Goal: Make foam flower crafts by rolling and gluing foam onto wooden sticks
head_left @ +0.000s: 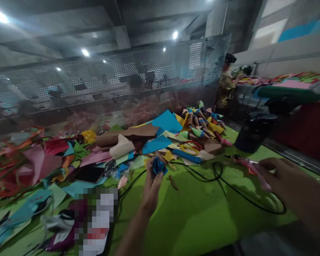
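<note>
Upright in my left hand is a curled roll of blue paper, its layers spiralling at the top. My fingers wrap round its side. Over to the right, my right hand is closed on the handle of a pink glue gun. Its dark nozzle points left, toward the blue roll but well apart from it. Motion blur hides the exact finger placement. A black cord loops across the green tabletop between the two hands. A small brown scrap lies just right of my left hand.
Scissors with yellow handles and a blue stick-like tool lie beyond my hands. Paper cones pile up behind. Coloured paper and a phone cover the left. A dark bucket and another person are right.
</note>
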A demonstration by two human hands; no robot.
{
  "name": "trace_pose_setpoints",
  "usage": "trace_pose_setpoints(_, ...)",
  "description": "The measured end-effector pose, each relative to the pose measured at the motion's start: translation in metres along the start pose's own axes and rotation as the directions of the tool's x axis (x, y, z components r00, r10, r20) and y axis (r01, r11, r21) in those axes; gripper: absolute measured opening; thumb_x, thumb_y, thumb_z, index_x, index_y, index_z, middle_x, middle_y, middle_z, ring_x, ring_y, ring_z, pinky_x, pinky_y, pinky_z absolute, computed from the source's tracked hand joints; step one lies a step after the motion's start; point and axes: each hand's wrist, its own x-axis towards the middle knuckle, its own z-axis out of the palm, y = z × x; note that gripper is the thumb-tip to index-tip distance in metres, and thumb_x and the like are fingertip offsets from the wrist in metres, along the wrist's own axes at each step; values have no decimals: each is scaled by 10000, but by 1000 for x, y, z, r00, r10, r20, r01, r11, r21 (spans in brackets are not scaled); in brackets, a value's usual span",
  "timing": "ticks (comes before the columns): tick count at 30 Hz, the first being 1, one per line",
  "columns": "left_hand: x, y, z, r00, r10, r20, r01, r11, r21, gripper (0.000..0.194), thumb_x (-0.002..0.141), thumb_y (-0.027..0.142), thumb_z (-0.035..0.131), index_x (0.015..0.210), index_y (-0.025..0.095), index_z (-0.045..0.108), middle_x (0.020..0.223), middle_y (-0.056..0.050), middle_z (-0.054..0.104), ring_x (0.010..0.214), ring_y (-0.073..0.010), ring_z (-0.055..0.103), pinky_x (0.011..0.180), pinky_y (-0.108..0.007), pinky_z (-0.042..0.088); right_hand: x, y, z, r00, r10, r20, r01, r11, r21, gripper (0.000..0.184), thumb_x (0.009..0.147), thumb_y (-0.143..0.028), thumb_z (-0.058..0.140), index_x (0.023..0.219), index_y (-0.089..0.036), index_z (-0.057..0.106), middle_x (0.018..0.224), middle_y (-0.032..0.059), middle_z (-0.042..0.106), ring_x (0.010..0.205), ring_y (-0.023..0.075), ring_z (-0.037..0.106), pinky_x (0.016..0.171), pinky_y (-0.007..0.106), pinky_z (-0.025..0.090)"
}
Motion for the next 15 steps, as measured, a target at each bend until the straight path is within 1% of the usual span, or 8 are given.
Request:
trace_pose_setpoints(2,-1,1,1,1000,-3,2,3,1000,9,603,841,531,607,1353,234,491,1273,-88,615,1188,-280,554,1061,-415,403,-2,-25,16,1000,-24,-5,25,999,40,389,841,-588,593,787,-230,734,697,69,711,705,266,676,618,337,501)
trace_pose_setpoints(5,-3,5,3,1000,0,1,0,1000,22,587,848,520,610,1351,243,490,1303,-83,597,1207,-274,540,1062,-400,399,-7,-60,45,997,-77,-1,77,991,108,305,852,-503,627,820,-223,742,780,68,732,747,256,681,658,334,520)
trace_pose_setpoints(7,-4,8,4,1000,17,2,-17,999,31,548,875,496,589,1353,250,483,1331,-77,576,1232,-263,523,1075,-387,385,-11,-80,66,992,-126,20,120,977,175,212,862,-413,646,865,-226,745,846,55,738,764,231,679,693,321,523)
trace_pose_setpoints(8,-5,8,4,1000,29,1,-29,999,35,528,889,483,575,1355,252,479,1338,-75,569,1241,-259,515,1081,-383,378,-14,-88,76,987,-156,48,141,964,226,159,869,-353,648,892,-229,745,864,48,736,768,216,678,680,301,523)
trace_pose_setpoints(9,-5,8,4,999,43,3,-43,998,36,513,900,471,565,1356,253,475,1341,-73,564,1247,-257,510,1084,-381,374,-16,-96,86,981,-189,48,168,945,280,130,876,-309,640,883,-228,742,863,44,728,766,203,674,670,287,522)
trace_pose_setpoints(12,-5,6,5,997,80,9,-80,996,26,501,901,458,571,1346,251,473,1330,-73,562,1252,-264,503,1081,-388,375,-21,-112,115,961,-272,54,231,892,388,126,896,-222,620,894,-225,747,893,44,714,830,191,677,717,276,530)
trace_pose_setpoints(15,-4,3,5,995,99,9,-99,995,9,477,900,434,579,1327,247,475,1304,-74,568,1247,-267,502,1073,-388,376,-24,-114,137,949,-315,15,281,864,419,159,898,-169,618,956,-239,749,911,39,689,833,176,668,696,258,525)
